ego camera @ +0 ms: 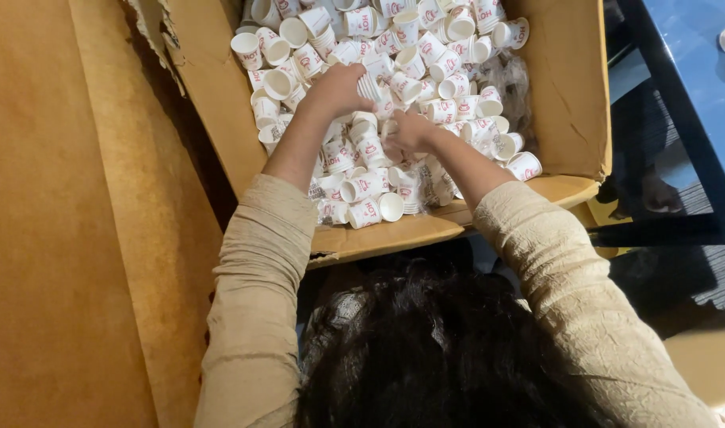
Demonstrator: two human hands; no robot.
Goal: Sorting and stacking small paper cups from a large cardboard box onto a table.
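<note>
A big brown cardboard box (564, 95) lies open and is filled with several small white paper cups (449, 59) with red print. My left hand (338, 87) reaches into the pile and grips a short stack of nested cups (370, 87). My right hand (410, 131) is down among the cups just right of it, fingers curled around a cup; exactly what it holds is partly hidden. Both arms wear beige sleeves. Dark hair fills the bottom centre of the view.
A brown cardboard flap (77, 214) covers the left side. A crumpled clear plastic bag (509, 79) lies among the cups at right. A dark-framed glass table (687, 87) stands to the right, above a striped floor.
</note>
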